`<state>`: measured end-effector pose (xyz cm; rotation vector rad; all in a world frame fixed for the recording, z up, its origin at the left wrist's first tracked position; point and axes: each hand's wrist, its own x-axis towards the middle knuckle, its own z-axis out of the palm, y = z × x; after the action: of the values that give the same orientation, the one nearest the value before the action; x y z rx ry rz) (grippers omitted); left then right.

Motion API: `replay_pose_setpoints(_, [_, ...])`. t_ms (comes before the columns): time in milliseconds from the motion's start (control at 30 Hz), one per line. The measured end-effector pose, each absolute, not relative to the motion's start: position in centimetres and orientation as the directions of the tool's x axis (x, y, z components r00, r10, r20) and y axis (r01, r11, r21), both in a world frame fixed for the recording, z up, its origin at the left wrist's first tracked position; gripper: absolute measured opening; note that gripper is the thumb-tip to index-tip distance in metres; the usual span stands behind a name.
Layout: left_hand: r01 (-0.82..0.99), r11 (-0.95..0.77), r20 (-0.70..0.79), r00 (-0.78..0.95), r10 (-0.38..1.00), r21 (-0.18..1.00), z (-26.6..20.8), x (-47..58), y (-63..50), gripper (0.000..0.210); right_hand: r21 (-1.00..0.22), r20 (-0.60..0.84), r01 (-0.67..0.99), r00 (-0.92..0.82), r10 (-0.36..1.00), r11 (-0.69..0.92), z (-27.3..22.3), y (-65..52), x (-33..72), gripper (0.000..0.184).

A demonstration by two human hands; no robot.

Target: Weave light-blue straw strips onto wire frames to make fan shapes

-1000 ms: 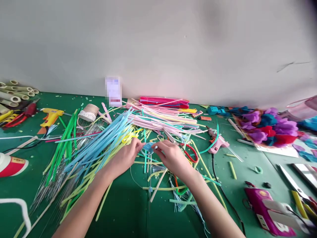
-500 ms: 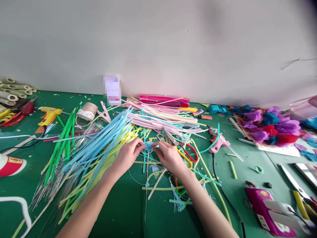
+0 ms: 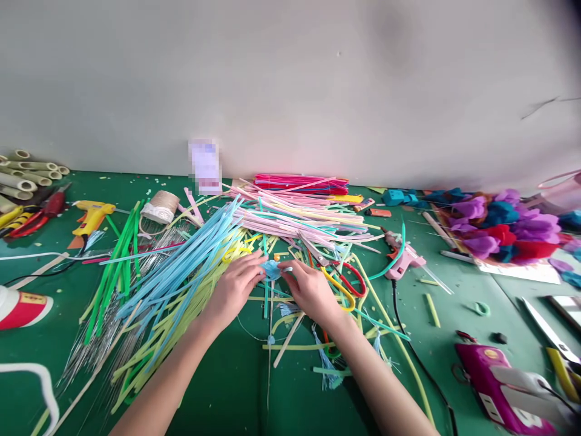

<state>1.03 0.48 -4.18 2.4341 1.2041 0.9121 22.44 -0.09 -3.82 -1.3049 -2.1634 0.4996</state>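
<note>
Between my two hands is a small light-blue flower-like piece (image 3: 271, 269) at the top of a thin wire stem (image 3: 271, 309) that runs down toward me. My left hand (image 3: 239, 280) has its fingertips closed on the piece's left edge. From the other side my right hand (image 3: 308, 287) pinches its right edge, and a pale-blue curled bit shows at the fingertips. Lower on the stem sits a tiny blue knot (image 3: 271, 340). Scissors with red and yellow handles (image 3: 347, 284) lie just beyond my right hand. Fingers partly hide the piece.
Light-blue strips (image 3: 190, 248) and yellow-green strips (image 3: 181, 321) lie left of my hands; pink strips (image 3: 290, 215) lie behind. A pink glue gun (image 3: 403, 257) is at right, a yellow one (image 3: 91, 217) at left. Purple felt flowers (image 3: 535, 225) and a magenta power strip (image 3: 488, 375) stand farther right.
My left hand's fingers have straightened and flattened somewhat beside the blue piece. My right hand keeps its pinch. The view has shifted slightly.
</note>
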Motion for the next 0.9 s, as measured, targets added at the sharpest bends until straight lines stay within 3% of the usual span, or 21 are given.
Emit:
replay_pose_setpoints(133, [0.626,-0.629,0.365,0.513,0.777,0.46,-3.8,1.8,1.0,0.02,-0.489,0.278,0.717,-0.413,0.867,0.497,-3.9,-0.4,22.0,0.019])
replay_pose_setpoints(333, [0.714,-0.535,0.274,0.46,0.845,0.451,-3.3,2.4,1.0,0.022,-0.439,0.253,0.765,-0.397,0.882,0.47,-3.6,-0.6,21.2,0.021])
replay_pose_setpoints(700, [0.664,-0.419,0.271,0.32,0.908,0.619,-3.9,3.0,0.8,0.023,-0.622,0.26,0.707,-0.217,0.941,0.335,-3.7,-0.9,20.6,0.02])
replay_pose_setpoints(800, [0.621,-0.406,0.244,0.332,0.911,0.671,-3.7,2.6,0.8,0.021,-0.677,0.24,0.676,-0.171,0.956,0.291,-3.9,-0.9,20.5,0.016])
replay_pose_setpoints(900, [0.597,-0.477,0.277,0.399,0.874,0.645,-3.5,1.6,0.7,0.025,-0.72,0.191,0.648,-0.159,0.969,0.248,-4.0,-0.8,20.7,0.011])
